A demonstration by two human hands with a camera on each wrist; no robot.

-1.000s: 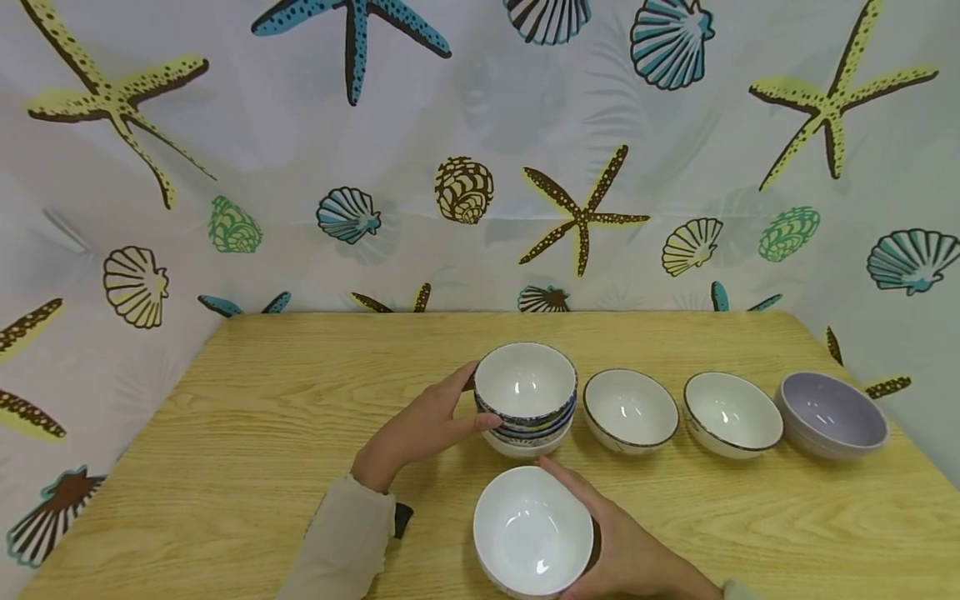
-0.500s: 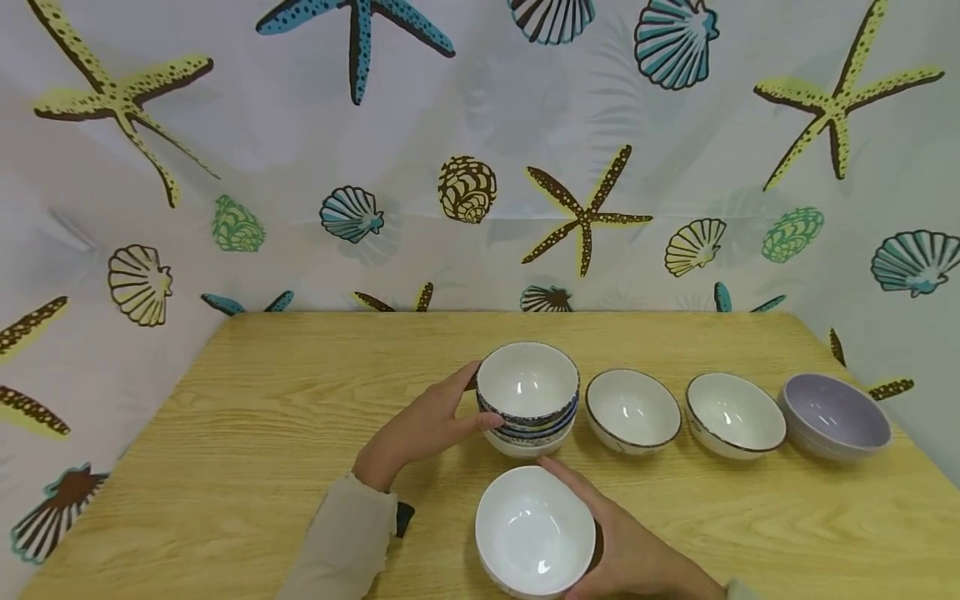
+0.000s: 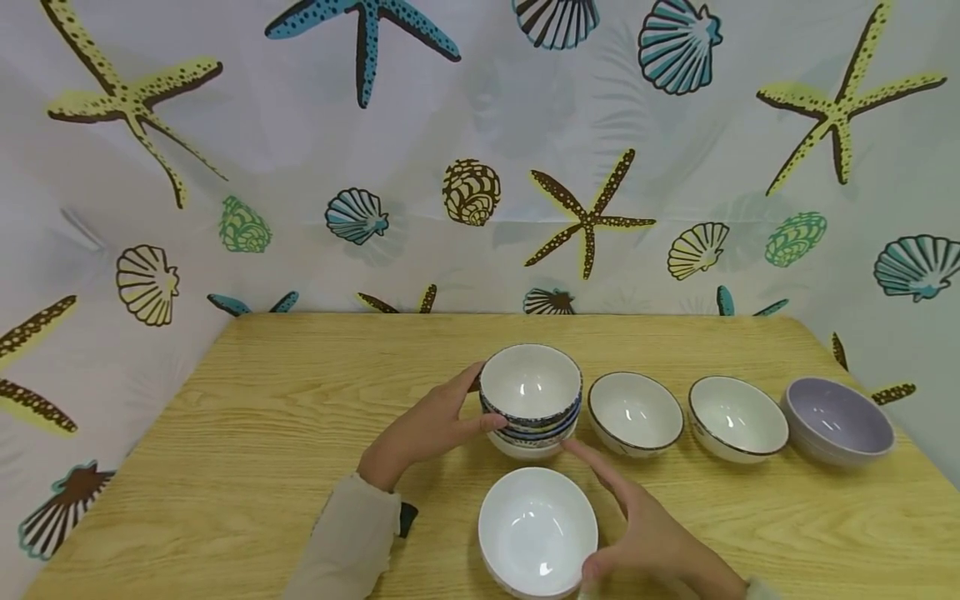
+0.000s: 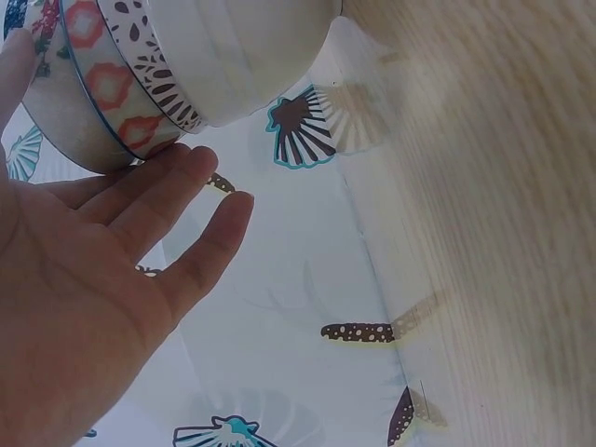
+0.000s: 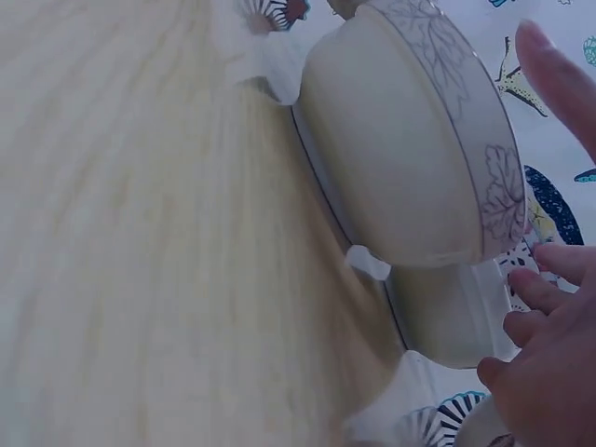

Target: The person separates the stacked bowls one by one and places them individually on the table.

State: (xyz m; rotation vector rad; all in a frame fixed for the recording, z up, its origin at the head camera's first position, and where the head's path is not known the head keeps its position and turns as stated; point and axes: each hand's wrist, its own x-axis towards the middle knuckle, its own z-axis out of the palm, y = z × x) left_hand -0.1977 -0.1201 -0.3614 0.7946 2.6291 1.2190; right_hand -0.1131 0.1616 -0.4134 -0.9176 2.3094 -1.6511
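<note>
A stack of several patterned bowls (image 3: 530,383) stands mid-table, its top bowl white inside with a dark speckled blue rim. My left hand (image 3: 423,429) grips its left side, thumb in front and fingers behind. The left wrist view shows the red-patterned and brown-patterned bands of the stacked bowls (image 4: 112,84). In front of the stack sits a white bowl (image 3: 537,533), with a leaf-patterned band on its outside (image 5: 456,121) in the right wrist view. My right hand (image 3: 648,529) is just right of this bowl, fingers spread and apart from its side.
Right of the stack stand two white bowls with dark rims, the nearer one (image 3: 635,412) and the farther one (image 3: 738,417), then a purple bowl (image 3: 838,421). A shell-and-starfish cloth (image 3: 420,108) hangs behind the wooden table (image 3: 285,400).
My right hand has let go of the white bowl and shifted slightly right, its fingers spreading. The left hand stays on the stack. The head view has shifted slightly.
</note>
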